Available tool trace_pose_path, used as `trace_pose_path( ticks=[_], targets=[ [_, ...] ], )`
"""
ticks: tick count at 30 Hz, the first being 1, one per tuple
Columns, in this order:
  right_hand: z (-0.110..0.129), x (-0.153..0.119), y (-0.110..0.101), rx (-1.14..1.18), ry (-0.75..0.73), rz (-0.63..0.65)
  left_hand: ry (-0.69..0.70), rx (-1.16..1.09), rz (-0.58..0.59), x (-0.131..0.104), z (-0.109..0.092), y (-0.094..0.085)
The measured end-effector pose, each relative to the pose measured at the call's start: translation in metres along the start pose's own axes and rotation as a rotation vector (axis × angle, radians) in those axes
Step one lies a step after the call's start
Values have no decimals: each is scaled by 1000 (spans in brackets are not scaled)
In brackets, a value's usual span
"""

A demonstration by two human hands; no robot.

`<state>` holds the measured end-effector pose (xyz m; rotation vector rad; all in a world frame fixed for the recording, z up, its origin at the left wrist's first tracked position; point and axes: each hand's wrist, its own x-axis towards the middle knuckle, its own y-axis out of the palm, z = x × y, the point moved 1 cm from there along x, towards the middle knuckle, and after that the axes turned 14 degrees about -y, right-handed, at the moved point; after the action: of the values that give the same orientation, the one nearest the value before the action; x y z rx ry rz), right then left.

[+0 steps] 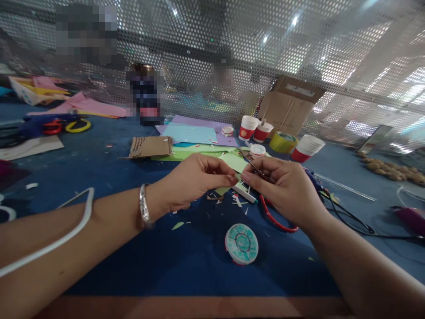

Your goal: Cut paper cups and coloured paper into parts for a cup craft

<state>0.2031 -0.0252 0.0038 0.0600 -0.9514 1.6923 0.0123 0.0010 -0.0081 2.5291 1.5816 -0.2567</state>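
Note:
Thumb and fingers of my left hand (pixel 212 177) are pinched at what looks like a small piece of green paper, mostly hidden by the fingertips. Close beside it, my right hand (pixel 277 184) is closed around a pair of scissors. Their dark blades (pixel 251 162) point up and left past the fingers, and a red handle loop (pixel 279 223) shows below the palm. The right thumb and index fingertip also meet near the paper piece. On the table below lies a round paper-cup base (pixel 241 243) coloured teal in segments, with a red edge.
Paper scraps and a white marker (pixel 245 193) lie under my hands. Behind are coloured sheets (pixel 191 133), corrugated cardboard (pixel 151 147), paper cups (pixel 248 127), yellow tape (pixel 283 142) and stacked cups (pixel 308 147). A black cable (pixel 352 223) runs right. A perforated metal screen (pixel 199 84) stands at the back.

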Motion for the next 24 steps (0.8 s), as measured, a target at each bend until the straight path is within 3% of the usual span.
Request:
trace_pose_path(
  ticks=[5,9,16,24],
  targets=[
    [-3,1,-2,36,2,-89,-101,-82,-6,2,5,0],
    [-5,1,-1,84,36,-115,-104,-200,-55,4,12,-1],
    [-4,-1,7,58,50,-40,-106,-375,-105,-1,13,7],
    [-1,-4,16,104,62,-1,-99,-505,-56,-6,14,16]
  ],
)
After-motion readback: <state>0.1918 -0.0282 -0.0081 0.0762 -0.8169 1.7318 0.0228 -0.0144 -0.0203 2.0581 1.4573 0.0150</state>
